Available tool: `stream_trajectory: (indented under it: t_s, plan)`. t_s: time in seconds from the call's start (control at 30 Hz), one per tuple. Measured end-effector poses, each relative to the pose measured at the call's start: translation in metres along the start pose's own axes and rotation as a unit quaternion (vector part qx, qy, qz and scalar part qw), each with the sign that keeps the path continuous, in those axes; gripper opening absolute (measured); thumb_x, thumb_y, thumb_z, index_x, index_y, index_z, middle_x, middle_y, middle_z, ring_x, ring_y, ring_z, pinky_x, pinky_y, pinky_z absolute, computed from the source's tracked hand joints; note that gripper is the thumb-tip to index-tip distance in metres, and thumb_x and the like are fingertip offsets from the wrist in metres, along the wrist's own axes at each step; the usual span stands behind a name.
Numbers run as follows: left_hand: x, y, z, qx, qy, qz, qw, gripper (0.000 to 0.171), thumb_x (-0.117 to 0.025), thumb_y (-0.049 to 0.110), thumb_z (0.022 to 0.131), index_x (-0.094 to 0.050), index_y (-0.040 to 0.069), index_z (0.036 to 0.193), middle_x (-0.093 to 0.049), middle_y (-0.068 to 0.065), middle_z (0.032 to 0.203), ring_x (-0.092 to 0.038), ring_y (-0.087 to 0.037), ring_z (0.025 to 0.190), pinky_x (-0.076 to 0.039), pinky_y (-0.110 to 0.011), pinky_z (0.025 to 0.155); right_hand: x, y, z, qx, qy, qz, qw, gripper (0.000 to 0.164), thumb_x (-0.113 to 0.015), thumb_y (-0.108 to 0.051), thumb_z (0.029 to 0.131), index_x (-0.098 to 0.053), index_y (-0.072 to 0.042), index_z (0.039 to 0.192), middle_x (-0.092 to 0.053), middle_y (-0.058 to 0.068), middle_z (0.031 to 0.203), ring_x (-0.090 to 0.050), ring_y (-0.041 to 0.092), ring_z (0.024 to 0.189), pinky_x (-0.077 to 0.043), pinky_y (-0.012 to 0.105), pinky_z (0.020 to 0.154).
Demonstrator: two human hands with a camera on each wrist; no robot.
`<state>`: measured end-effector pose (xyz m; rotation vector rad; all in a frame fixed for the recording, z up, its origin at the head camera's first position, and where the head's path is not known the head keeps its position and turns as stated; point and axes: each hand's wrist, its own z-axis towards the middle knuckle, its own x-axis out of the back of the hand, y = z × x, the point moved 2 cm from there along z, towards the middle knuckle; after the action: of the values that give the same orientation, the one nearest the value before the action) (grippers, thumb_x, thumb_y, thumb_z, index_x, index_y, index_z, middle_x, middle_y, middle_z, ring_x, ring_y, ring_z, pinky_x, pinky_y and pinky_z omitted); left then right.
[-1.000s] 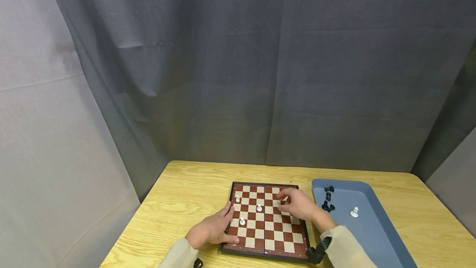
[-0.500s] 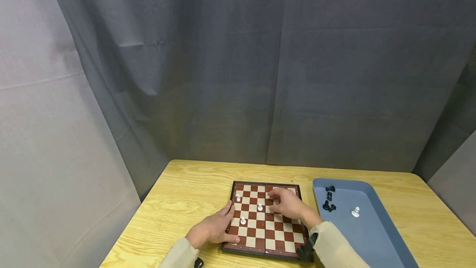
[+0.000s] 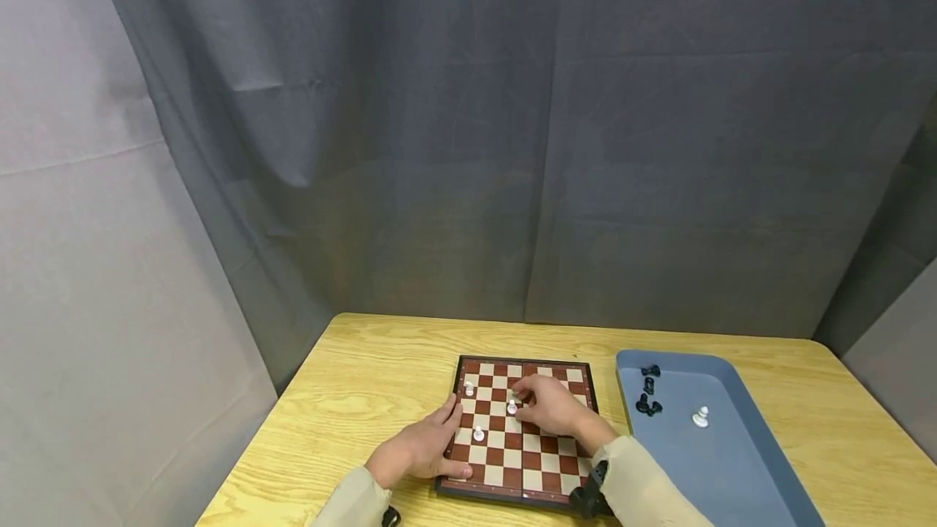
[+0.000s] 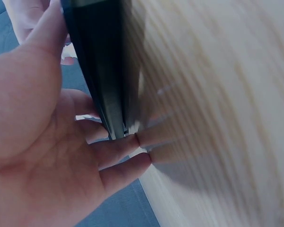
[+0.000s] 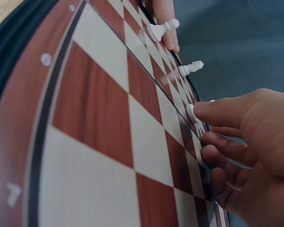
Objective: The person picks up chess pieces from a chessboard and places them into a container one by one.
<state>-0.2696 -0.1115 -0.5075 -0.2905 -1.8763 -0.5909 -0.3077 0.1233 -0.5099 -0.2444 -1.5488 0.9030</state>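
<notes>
A chessboard (image 3: 538, 478) lies on the table with white chess pieces on its left half. My right hand (image 3: 554, 407) is over the board's middle, fingers bent and spread around a white chess piece (image 3: 512, 407). In the right wrist view the thumb tip overlaps that piece; a gap shows between thumb and index finger in the head view. My left hand (image 3: 424, 444) rests along the board's left edge, thumb on the near corner, fingertips touching the table in the left wrist view. A white pawn (image 3: 478, 434) and another white piece (image 3: 469, 389) stand near it.
Right of the board is a blue-grey tray (image 3: 739, 462) with several black chess pieces (image 3: 649, 386) and one white piece (image 3: 700, 417) lying in it. The wooden table (image 3: 388, 364) ends at a grey curtain (image 3: 454, 185).
My right hand has moved left across the board, from the right half to the middle white chess piece. My left hand has stayed at the board's left edge.
</notes>
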Motion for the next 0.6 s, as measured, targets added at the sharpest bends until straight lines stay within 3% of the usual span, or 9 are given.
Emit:
stream_trajectory:
  t_s: [0.33, 0.6]
  plan:
    - [-0.0022, -0.0007, 0.0019, 0.000, 0.003, 0.005, 1.0000, 0.103, -0.056, 0.067, 0.078, -0.015, 0.007, 0.153, -0.007, -0.012, 0.157, -0.028, -0.028, 0.137, -0.037, -0.037, 0.103, -0.0073, -0.0035, 0.0013, -0.002, 0.003, -0.034, 0.999, 0.024, -0.070, -0.014, 0.087, -0.066, -0.005, 0.109, -0.057, -0.001, 0.091, -0.053, 0.013, 0.079, -0.046, 0.034, 0.067]
    - [-0.0015, -0.0009, 0.0009, -0.004, 0.005, 0.006, 1.0000, 0.103, -0.056, 0.067, 0.079, -0.016, 0.007, 0.152, -0.007, -0.013, 0.157, -0.028, -0.028, 0.138, -0.037, -0.037, 0.103, -0.0093, -0.0033, 0.0012, 0.023, 0.013, -0.057, 0.998, 0.017, -0.068, -0.016, 0.089, -0.068, -0.007, 0.104, -0.055, -0.002, 0.086, -0.050, 0.012, 0.075, -0.044, 0.033, 0.064]
